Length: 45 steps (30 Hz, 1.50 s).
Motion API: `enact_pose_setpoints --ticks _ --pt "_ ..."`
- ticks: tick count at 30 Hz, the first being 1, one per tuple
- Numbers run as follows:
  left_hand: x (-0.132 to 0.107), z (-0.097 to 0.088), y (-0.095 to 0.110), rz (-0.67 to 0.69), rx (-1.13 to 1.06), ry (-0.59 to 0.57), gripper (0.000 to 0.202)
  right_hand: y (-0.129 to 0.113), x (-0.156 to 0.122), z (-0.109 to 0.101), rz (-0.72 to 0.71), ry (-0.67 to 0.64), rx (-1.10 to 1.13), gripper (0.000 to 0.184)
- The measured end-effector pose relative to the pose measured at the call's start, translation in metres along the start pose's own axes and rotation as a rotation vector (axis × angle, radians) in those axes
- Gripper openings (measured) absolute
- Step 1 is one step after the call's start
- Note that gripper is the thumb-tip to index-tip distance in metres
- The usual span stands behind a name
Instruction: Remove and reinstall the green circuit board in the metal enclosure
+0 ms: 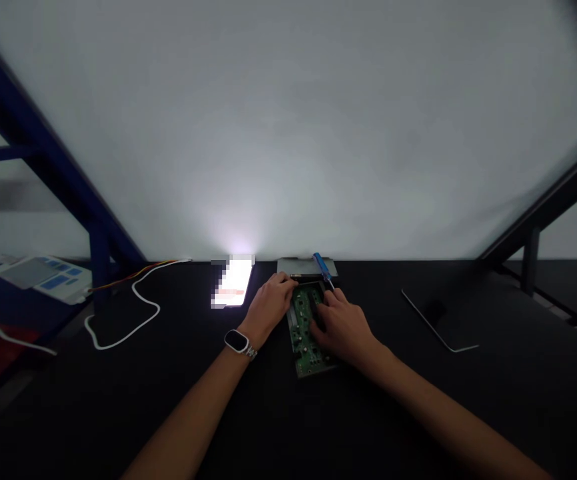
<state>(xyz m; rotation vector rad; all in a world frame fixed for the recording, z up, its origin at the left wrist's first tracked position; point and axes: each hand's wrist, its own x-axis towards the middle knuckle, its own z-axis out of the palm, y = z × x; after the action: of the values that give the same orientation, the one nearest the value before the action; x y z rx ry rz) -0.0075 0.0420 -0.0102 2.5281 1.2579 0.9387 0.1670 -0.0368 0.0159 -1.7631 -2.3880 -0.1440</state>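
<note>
A: How far along are we, judging by the table?

B: Mid-way, we'd say. The circuit board lies bare and flat near the table's far edge, between our two hands, its far end seated in a dark frame. A grey metal plate lies just beyond it, and we take that for a cover already off. We can't tell which screws are out; they are too small to see.

A: And our hands?

B: The right hand rests on the board with its fingers closed on the screwdriver, handle pointing away from us and the tip hidden under the fingers. The left hand sits at the board's far left corner, fingers curled down. We can't tell whether it grips the edge or only presses on it.

A: Materials?

B: The board is a rigid green rectangle, studded with small parts and pale solder dots. The screwdriver has a slim steel shaft and a glossy blue plastic handle. The plate looks like dull sheet metal. The table is matt black.

A: Anything else nearby?

B: A glowing phone lies left of the left hand, and a limp white cable loops further left.
</note>
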Motion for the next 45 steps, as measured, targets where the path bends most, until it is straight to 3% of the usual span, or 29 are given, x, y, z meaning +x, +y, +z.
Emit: enact_pose_setpoints --ticks 5,17,21,25,26,30,34,39,43,45 --pt "-0.002 -0.009 0.008 -0.012 0.04 -0.043 0.025 -0.005 0.0 0.002 0.017 0.006 -0.022 0.024" --pt "-0.003 -0.017 0.018 -0.065 0.061 -0.015 0.04 -0.029 0.002 0.001 0.048 0.074 0.047 0.022" --pt "-0.001 -0.018 0.017 -0.127 -0.082 0.081 0.036 -0.024 0.001 -0.002 0.084 0.134 0.134 0.023" --pt "0.0 -0.028 0.023 -0.254 -0.433 0.149 0.043 -0.017 0.0 -0.008 0.161 0.21 0.283 0.027" --pt "-0.001 -0.032 0.027 -0.278 -0.537 0.121 0.044 -0.016 0.0 -0.009 0.184 0.223 0.329 0.028" --pt "-0.009 -0.044 0.044 -0.233 -0.896 -0.164 0.038 -0.008 -0.002 -0.007 0.257 0.263 0.516 0.031" --pt "-0.015 -0.044 0.054 -0.209 -1.067 -0.273 0.038 0.0 -0.003 -0.001 0.184 0.313 0.686 0.029" --pt "-0.019 -0.037 0.049 -0.133 -1.051 -0.296 0.048 0.007 -0.002 0.006 0.039 0.355 0.796 0.016" --pt "-0.02 -0.031 0.043 -0.043 -0.931 -0.314 0.067 0.014 -0.002 0.008 -0.057 0.353 0.805 0.007" --pt "-0.02 -0.028 0.039 0.033 -0.819 -0.268 0.074 0.017 -0.003 0.008 -0.114 0.355 0.784 0.013"
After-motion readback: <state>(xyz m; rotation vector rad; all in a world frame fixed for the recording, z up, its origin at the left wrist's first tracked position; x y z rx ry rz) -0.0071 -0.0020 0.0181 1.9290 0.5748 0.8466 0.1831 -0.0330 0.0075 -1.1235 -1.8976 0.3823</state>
